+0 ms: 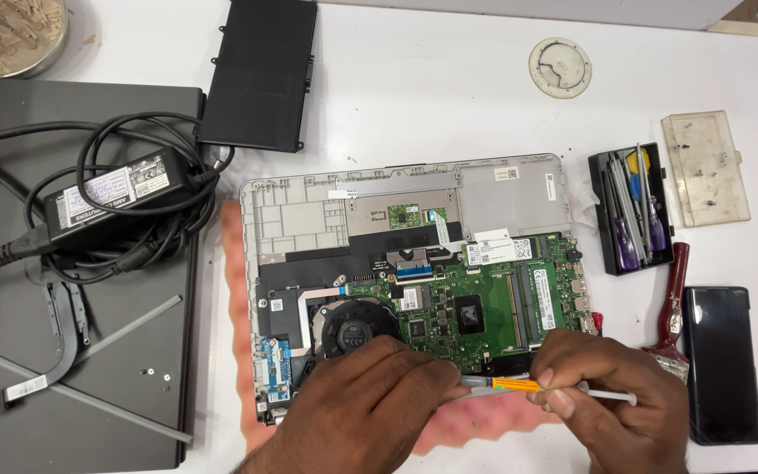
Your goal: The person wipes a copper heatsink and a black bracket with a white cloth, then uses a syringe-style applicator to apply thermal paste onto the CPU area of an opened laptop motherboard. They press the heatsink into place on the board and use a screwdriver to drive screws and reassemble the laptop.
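Hands working over an opened laptop (414, 263)
Right hand (611, 395) is pinching a small screwdriver (537, 386) at the laptop's near edge; left hand (361, 404) is resting there, fingers curled

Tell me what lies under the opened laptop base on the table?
A pink foam pad lies under the laptop base, showing along its left side and near edge. The pad's middle is covered; the left hand and right hand hide part.

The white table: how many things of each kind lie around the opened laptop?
Black rectangular battery pack: 1
Black power adapter with coiled cable: 1
Black tray of screwdrivers: 1
Clear plastic lid: 1
Black smartphone: 1
Red-handled brush: 1
Round white disc: 1
Round tin: 1
Dark grey laptop cover: 1
Total: 9
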A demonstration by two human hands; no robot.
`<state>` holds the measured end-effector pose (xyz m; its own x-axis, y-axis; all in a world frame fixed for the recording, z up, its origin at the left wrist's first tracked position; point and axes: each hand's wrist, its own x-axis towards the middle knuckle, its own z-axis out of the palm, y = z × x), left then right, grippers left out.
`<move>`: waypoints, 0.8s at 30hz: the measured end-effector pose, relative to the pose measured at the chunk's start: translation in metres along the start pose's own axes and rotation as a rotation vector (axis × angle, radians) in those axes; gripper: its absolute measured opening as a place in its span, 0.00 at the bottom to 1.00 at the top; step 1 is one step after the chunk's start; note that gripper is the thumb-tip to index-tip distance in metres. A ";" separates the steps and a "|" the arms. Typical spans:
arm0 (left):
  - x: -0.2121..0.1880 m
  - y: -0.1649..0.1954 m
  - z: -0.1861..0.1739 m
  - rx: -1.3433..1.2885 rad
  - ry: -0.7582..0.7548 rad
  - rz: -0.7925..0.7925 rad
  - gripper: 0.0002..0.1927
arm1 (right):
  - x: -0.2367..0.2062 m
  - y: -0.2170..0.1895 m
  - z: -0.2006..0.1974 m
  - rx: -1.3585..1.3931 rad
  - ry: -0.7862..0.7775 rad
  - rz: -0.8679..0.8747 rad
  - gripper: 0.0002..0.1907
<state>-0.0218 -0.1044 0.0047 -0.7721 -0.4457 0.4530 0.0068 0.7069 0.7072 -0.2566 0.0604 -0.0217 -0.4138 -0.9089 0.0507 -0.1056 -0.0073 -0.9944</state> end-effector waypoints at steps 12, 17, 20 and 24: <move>-0.028 -0.004 0.001 0.106 0.043 -0.082 0.14 | 0.017 0.009 0.003 -0.130 -0.133 0.095 0.07; -0.063 -0.019 -0.040 0.299 0.269 -0.471 0.16 | 0.023 -0.001 0.069 -0.530 -0.284 -0.397 0.13; -0.100 -0.027 -0.086 0.641 0.258 -0.640 0.19 | 0.027 -0.010 0.122 -0.713 -0.444 -0.607 0.17; -0.127 -0.036 -0.114 0.852 0.143 -0.790 0.24 | 0.043 -0.018 0.175 -1.022 -0.554 -0.961 0.14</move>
<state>0.1488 -0.1357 -0.0167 -0.2925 -0.9452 0.1454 -0.9130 0.3212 0.2516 -0.1144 -0.0519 -0.0176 0.5362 -0.7665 0.3534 -0.7926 -0.6013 -0.1016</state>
